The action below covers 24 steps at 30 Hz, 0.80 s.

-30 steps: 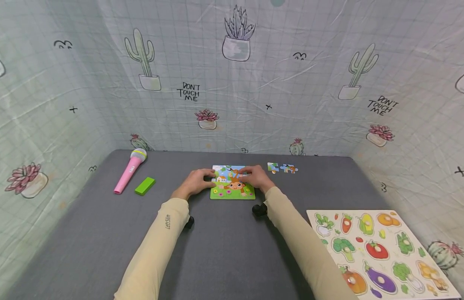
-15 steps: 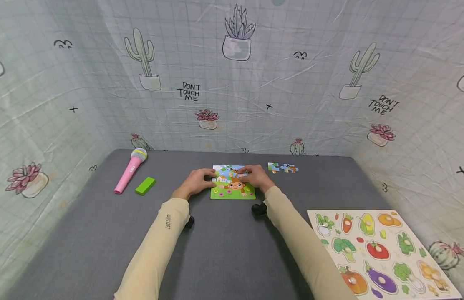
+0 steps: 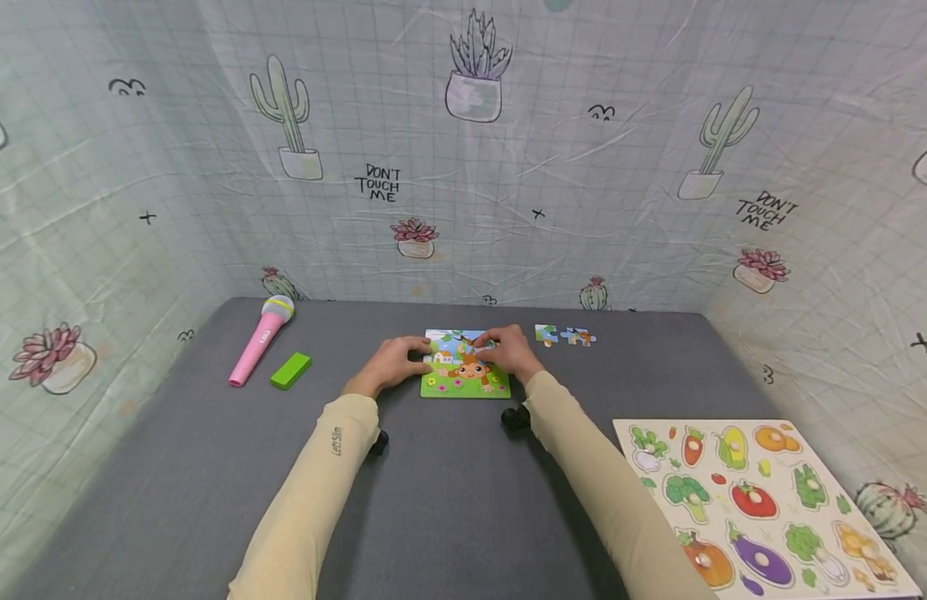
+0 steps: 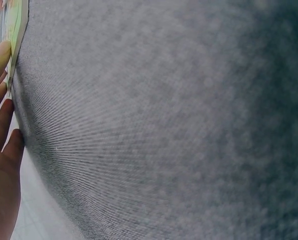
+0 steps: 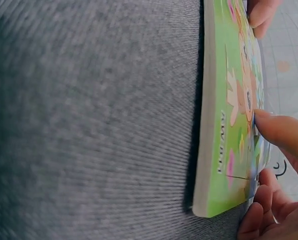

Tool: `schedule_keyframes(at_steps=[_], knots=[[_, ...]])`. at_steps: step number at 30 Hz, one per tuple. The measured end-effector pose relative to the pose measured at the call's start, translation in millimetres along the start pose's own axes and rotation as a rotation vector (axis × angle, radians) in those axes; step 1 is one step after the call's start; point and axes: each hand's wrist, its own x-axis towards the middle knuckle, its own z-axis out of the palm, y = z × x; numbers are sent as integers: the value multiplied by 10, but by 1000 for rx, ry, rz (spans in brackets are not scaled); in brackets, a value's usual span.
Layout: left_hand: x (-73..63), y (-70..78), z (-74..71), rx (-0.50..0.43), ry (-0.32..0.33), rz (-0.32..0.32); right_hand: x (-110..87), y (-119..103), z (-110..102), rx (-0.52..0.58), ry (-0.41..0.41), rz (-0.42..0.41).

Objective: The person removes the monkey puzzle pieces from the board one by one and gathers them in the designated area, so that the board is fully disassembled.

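A jigsaw puzzle point(image 3: 456, 385) in a flat tray shows a cartoon monkey on green grass and lies near the table's back edge. My left hand point(image 3: 392, 364) rests at its left edge, thumb and fingers stretched toward the picture. In the left wrist view, the left thumb point(image 4: 0, 57) lies on the board's edge. My right hand point(image 3: 514, 353) reaches over the upper right part, thumb and index finger pinching a small bluish puzzle piece point(image 3: 481, 354) at the picture's surface. Its other fingers point(image 5: 254, 220) curl beside the board. The hand hides the upper right corner.
Two loose puzzle pieces point(image 3: 578, 337) lie right of the puzzle. A pink toy microphone point(image 3: 255, 348) and a green block point(image 3: 291, 372) lie at the left. A vegetable puzzle board point(image 3: 789, 467) covers the front right. A printed cloth point(image 3: 478, 183) stands behind the table.
My right hand has shifted very slightly on the puzzle, its fingers staying over the same area. The left hand and the surrounding things stay in place.
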Motion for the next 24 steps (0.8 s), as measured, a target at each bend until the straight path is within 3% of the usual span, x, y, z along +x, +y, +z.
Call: schedule_keyframes(at_steps=[6, 14, 24], knots=[[-2, 9, -10, -9, -13, -14, -3, -40, -17, -53, -9, 1], [-1, 19, -16, 2, -15, -7, 11, -70, 7, -65, 41, 7], [-2, -11, -18, -7, -10, -1, 21, -89, -2, -40, 73, -78]])
